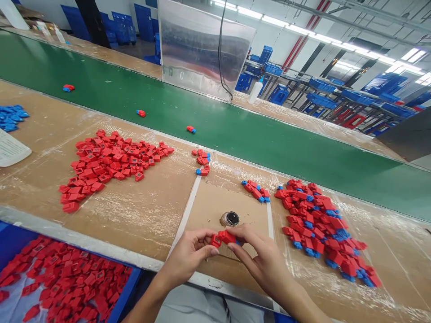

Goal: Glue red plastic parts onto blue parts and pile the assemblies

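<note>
My left hand (190,253) and my right hand (261,260) meet near the bench's front edge, both pinching a small red plastic part (222,237). A trace of blue shows at its right end under my right fingers. Just beyond my fingertips a small round dark fixture (230,219) sits in the bench top. To the right lies a heap of red-and-blue assembled parts (319,229). To the left lies a heap of plain red parts (104,163).
A green conveyor belt (269,139) runs behind the bench and carries three red-and-blue pieces (191,129). Two small clusters (202,162) of parts lie near the belt edge. A blue bin of red parts (60,280) is at lower left, and blue parts (11,117) lie far left.
</note>
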`<move>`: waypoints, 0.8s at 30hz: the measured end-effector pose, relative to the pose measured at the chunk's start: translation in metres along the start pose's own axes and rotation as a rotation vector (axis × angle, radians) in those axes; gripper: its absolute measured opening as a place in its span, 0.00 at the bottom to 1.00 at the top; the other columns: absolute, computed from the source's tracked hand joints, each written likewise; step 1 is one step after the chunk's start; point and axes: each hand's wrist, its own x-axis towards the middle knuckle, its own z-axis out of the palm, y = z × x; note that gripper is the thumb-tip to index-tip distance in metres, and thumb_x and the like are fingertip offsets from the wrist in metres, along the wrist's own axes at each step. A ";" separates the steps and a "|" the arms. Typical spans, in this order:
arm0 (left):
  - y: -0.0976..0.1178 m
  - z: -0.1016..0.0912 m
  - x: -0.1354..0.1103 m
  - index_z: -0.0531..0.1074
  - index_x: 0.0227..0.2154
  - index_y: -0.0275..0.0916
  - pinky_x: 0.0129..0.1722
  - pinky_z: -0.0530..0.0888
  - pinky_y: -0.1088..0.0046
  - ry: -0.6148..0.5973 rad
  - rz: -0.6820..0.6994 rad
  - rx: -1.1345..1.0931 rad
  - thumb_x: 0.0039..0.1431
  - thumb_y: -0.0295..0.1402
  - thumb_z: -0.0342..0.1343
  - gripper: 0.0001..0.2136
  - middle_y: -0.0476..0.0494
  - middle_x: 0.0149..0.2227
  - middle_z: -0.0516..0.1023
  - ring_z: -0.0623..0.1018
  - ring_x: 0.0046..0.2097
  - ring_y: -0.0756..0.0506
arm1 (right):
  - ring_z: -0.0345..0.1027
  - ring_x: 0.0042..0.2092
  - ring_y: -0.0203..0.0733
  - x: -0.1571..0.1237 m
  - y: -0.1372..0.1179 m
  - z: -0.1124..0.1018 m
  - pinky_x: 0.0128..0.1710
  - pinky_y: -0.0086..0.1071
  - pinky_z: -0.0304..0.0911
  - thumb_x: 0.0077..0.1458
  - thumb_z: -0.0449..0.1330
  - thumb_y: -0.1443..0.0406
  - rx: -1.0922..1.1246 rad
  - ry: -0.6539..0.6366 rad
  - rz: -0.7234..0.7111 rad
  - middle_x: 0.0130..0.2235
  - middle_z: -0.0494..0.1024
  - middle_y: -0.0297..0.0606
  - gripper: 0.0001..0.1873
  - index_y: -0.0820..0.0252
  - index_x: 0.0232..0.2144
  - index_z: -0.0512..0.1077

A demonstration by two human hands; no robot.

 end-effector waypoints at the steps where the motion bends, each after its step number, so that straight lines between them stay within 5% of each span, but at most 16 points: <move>1: 0.001 0.000 0.000 0.78 0.43 0.36 0.34 0.65 0.77 -0.004 0.002 -0.001 0.56 0.31 0.61 0.12 0.46 0.33 0.78 0.71 0.33 0.50 | 0.71 0.38 0.42 -0.001 0.001 0.001 0.37 0.32 0.67 0.65 0.55 0.64 0.000 0.002 0.000 0.40 0.76 0.41 0.09 0.56 0.47 0.69; 24: -0.003 -0.002 0.000 0.74 0.35 0.34 0.25 0.64 0.78 -0.082 -0.130 0.090 0.58 0.34 0.56 0.09 0.51 0.25 0.69 0.66 0.25 0.53 | 0.71 0.37 0.41 -0.008 0.003 0.023 0.36 0.31 0.68 0.67 0.48 0.67 -0.043 -0.084 -0.022 0.38 0.73 0.41 0.10 0.56 0.43 0.70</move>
